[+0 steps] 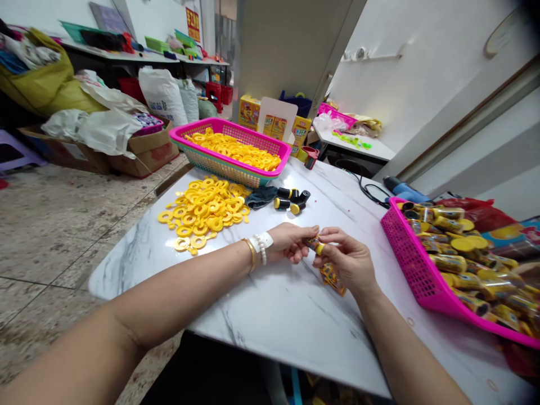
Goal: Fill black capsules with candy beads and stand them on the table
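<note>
Between my two hands, over the middle of the marble-patterned table (270, 301), is a small tube with a printed wrapper and a yellow end (314, 245). My left hand (289, 242) pinches its left side. The fingers of my right hand (348, 259) close on its yellow end. Just below my right hand lies a stack of printed yellow-orange wrappers (333, 279), partly covered by it. Several black tubes with yellow ends (291, 201) lie beyond my hands beside a dark cloth (262, 197). A heap of yellow rings (202, 211) spreads to the left.
A pink basket (189, 133) full of yellow rings stands at the back. At right, another pink basket (415, 270) holds many wrapped tubes. Near it lie a blue tool (407, 190) and a black cable (371, 188). Printed boxes (276, 125) and a tape roll (310, 156) are behind.
</note>
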The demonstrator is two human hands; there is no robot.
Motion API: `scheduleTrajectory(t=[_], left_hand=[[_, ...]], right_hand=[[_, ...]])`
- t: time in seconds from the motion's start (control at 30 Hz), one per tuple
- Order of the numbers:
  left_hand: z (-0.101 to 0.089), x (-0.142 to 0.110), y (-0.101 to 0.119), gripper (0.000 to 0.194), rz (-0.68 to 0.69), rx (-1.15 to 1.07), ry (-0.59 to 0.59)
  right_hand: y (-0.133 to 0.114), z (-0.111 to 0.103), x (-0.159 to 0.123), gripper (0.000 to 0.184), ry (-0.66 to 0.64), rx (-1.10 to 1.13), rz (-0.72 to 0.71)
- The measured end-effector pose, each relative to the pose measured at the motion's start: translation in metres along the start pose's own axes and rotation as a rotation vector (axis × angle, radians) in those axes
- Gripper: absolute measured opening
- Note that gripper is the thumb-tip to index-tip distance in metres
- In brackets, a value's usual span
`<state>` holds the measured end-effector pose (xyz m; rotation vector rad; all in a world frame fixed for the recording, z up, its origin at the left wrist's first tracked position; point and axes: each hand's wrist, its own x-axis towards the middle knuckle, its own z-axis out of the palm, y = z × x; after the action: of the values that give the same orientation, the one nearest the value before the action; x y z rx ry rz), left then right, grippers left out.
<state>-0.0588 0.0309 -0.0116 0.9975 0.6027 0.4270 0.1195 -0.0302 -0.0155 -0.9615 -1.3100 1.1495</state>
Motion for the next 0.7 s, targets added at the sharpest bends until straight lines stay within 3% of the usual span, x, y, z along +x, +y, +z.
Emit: scheduleTrajectory(t=[0.13,0.23,0.37,0.57,0.63,0.7], left_hand=[[0.006,-0.002,0.000,0.053,-0.035,-0.003,0.050],[0.007,-0.005,0.000,0.058,-0.047,0.072,0.097],[0.016,-0.009,-0.005,0.064,-0.093,0.167,0.002],[0.043,-0.019,-0.018,0.068,-0.225,0.440,-0.203],[0.044,-0.018,-0.020,0.066,-0.166,0.555,-0.157],[0.038,-0.013,-0.018,0.059,-0.076,0.641,-0.023]], right_hand=[[-0.004,0.006,-0.002,0.005,0.039,-0.023,-0.088],[-0.012,0.012,-0.006,0.009,-0.001,-0.118,-0.068],[-0.021,0.018,-0.029,0.008,0.010,-0.232,-0.053],[-0.039,0.022,-0.114,0.006,0.173,-0.310,-0.052],[-0.045,0.023,-0.152,0.012,0.102,-0.441,0.016],[-0.041,0.020,-0.187,0.019,-0.044,-0.705,0.028]])
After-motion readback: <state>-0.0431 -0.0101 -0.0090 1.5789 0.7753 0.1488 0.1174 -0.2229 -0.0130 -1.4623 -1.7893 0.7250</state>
